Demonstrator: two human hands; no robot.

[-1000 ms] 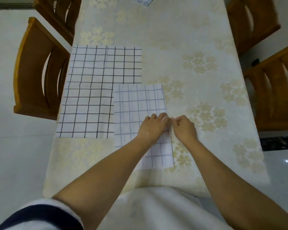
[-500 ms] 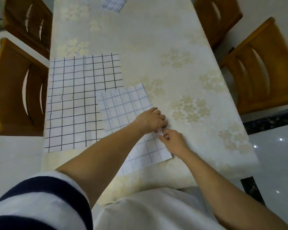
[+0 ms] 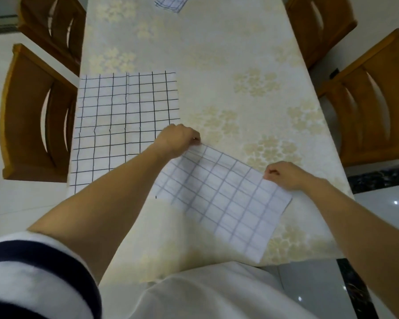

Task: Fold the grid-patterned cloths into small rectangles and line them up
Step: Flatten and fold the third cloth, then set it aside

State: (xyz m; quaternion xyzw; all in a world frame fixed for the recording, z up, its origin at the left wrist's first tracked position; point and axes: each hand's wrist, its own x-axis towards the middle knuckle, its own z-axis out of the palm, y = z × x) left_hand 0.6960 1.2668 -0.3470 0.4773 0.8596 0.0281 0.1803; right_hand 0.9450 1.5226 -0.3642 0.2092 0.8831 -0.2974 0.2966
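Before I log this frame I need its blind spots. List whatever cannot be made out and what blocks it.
Head view only.
1. The far cloth: cut off by the top edge; size and fold unknown.
2. The near black-grid cloth: right edge hidden behind the left forearm.
3. The pale-grid cloth: blurred; layer count unreadable.
4. The left hand and right hand: fingertips at the cloth's corners hidden under curled fingers.

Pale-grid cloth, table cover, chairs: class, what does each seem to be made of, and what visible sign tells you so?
Pale-grid cloth: probably thin matte fabric, though it looks stiff, almost paper-like. Table cover: likely vinyl or oilcloth; faint sheen, printed flowers, draped over the edge. Chairs: varnished wood; orange-brown, smooth sheen.
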